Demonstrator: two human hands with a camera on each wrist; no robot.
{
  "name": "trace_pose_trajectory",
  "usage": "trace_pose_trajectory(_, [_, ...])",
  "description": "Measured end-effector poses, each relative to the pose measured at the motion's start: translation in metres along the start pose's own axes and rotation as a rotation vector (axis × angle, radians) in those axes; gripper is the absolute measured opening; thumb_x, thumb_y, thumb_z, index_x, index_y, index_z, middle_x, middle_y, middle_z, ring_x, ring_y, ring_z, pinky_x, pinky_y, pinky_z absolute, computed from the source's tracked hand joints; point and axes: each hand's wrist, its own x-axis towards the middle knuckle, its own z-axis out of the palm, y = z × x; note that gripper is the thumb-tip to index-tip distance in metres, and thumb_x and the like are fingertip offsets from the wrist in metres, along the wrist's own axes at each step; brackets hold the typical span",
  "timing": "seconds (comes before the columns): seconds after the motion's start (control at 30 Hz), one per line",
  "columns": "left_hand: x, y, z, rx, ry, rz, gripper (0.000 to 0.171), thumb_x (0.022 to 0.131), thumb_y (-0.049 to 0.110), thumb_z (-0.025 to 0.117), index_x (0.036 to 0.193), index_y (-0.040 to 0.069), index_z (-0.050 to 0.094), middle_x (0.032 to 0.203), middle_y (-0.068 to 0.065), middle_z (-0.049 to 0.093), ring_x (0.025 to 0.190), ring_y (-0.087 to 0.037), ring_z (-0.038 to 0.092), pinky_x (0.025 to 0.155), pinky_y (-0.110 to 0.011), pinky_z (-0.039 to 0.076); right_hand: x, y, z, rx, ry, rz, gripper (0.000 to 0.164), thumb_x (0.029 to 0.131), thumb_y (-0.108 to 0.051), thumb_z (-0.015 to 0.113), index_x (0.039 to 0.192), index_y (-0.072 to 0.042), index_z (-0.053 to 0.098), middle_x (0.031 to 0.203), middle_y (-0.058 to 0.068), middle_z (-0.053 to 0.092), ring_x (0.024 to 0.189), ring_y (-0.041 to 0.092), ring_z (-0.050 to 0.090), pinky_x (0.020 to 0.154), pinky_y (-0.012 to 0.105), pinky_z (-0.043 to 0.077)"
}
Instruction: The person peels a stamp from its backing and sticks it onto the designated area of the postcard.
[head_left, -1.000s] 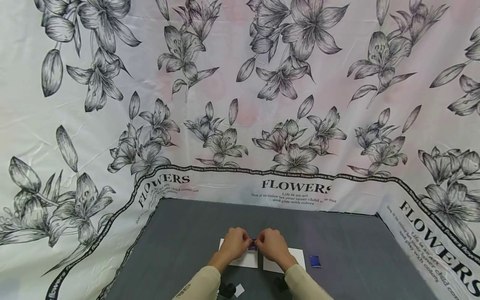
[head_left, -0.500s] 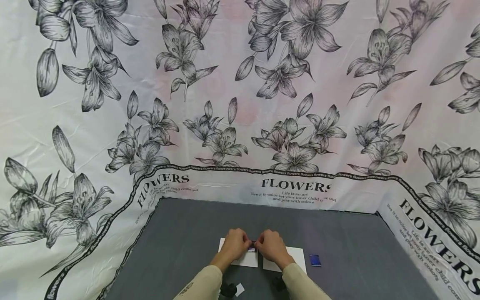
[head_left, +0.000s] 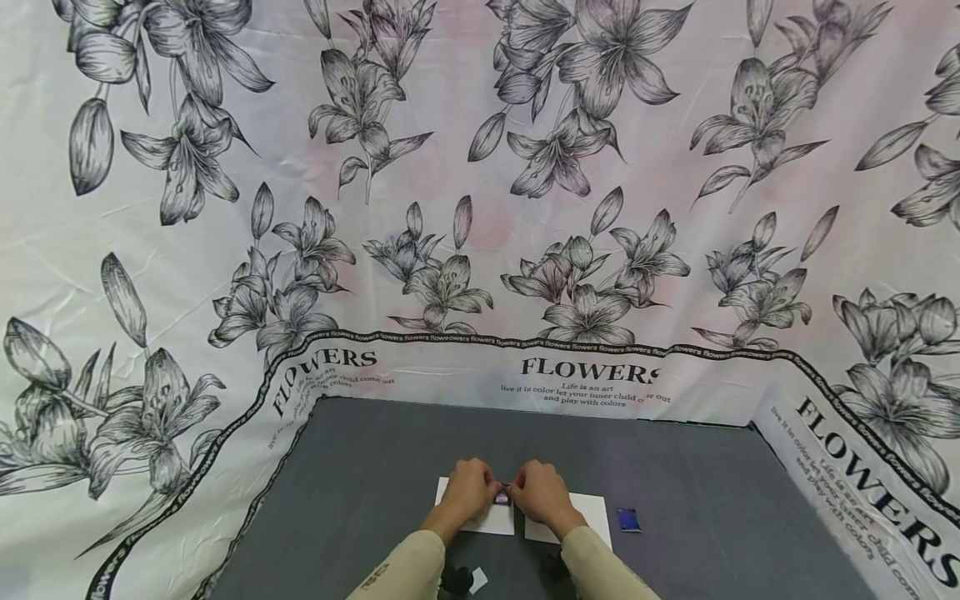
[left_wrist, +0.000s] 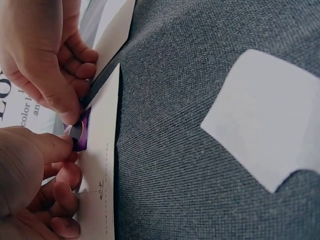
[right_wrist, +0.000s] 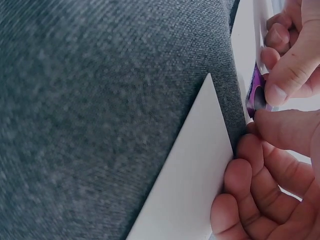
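A small purple packet (left_wrist: 81, 134) with a dark round mark is pinched along its upper edge by both hands. My left hand (head_left: 468, 493) holds one side between thumb and forefinger, over the left white card (head_left: 491, 522). Close beside it, my right hand (head_left: 542, 493) pinches the other side; the thumbs almost meet in the right wrist view. Fingertips cover part of the packet, and whether it is torn cannot be seen. The right white card (right_wrist: 187, 165) lies under the right hand and wrist. Small print and a line drawing show on the left card in the left wrist view.
A blue packet (head_left: 628, 521) lies on the grey cloth-covered table (head_left: 712, 517), right of the cards. Near the front are a white paper piece (head_left: 478, 580) and a dark object (head_left: 456, 579) by the left sleeve. A flower-printed curtain (head_left: 585, 383) surrounds the table.
Both hands keep their pinch in nearly the same place. The purple packet's face, dark a second ago, now looks lighter and more tilted. The head view has shifted very slightly.
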Motion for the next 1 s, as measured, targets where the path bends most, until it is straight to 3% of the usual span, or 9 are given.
trace_pose_trajectory(0.13, [0.006, -0.017, 0.016, 0.025, 0.019, 0.037, 0.023, 0.094, 0.018, 0.082, 0.072, 0.017, 0.077, 0.071, 0.005, 0.069, 0.059, -0.008, 0.057, 0.056, -0.03, 0.048, 0.001, 0.002, 0.003, 0.005, -0.001, -0.006, 0.025, 0.092, -0.011, 0.075, 0.069, -0.013, 0.068, 0.062, -0.004, 0.055, 0.055, 0.014, 0.05, 0.052, 0.03, 0.038])
trace_pose_trajectory(0.23, [0.007, -0.019, 0.02, 0.047, 0.035, 0.059, 0.024, 0.095, 0.017, 0.082, 0.072, 0.016, 0.076, 0.071, 0.004, 0.069, 0.058, -0.01, 0.057, 0.054, -0.03, 0.047, 0.001, 0.002, 0.002, 0.002, 0.0, -0.003, 0.021, 0.092, -0.011, 0.076, 0.072, -0.011, 0.071, 0.064, -0.002, 0.058, 0.056, 0.014, 0.052, 0.052, 0.03, 0.04])
trace_pose_trajectory(0.47, [0.011, -0.024, 0.028, 0.048, 0.034, 0.005, 0.025, 0.091, 0.02, 0.085, 0.068, 0.02, 0.074, 0.067, 0.011, 0.064, 0.056, -0.003, 0.051, 0.053, -0.025, 0.044, 0.001, 0.0, 0.0, -0.001, -0.016, 0.017, 0.021, 0.092, -0.011, 0.075, 0.071, -0.011, 0.071, 0.063, -0.002, 0.057, 0.056, 0.015, 0.051, 0.052, 0.03, 0.039])
trace_pose_trajectory(0.8, [0.012, -0.023, 0.03, 0.099, 0.026, -0.002, 0.028, 0.092, 0.024, 0.085, 0.069, 0.022, 0.071, 0.067, 0.012, 0.062, 0.056, -0.004, 0.051, 0.053, -0.026, 0.044, 0.002, -0.001, 0.001, 0.015, -0.015, 0.014, 0.026, 0.09, -0.01, 0.075, 0.066, -0.013, 0.066, 0.06, -0.003, 0.054, 0.053, 0.015, 0.05, 0.051, 0.03, 0.037])
trace_pose_trajectory(1.0, [0.012, -0.026, 0.032, 0.115, 0.044, 0.033, 0.029, 0.092, 0.024, 0.086, 0.069, 0.022, 0.07, 0.067, 0.011, 0.06, 0.056, -0.004, 0.05, 0.053, -0.026, 0.043, 0.0, -0.004, -0.001, -0.006, -0.015, 0.025, 0.025, 0.089, -0.011, 0.077, 0.067, -0.013, 0.066, 0.064, -0.002, 0.057, 0.056, 0.015, 0.052, 0.053, 0.03, 0.038])
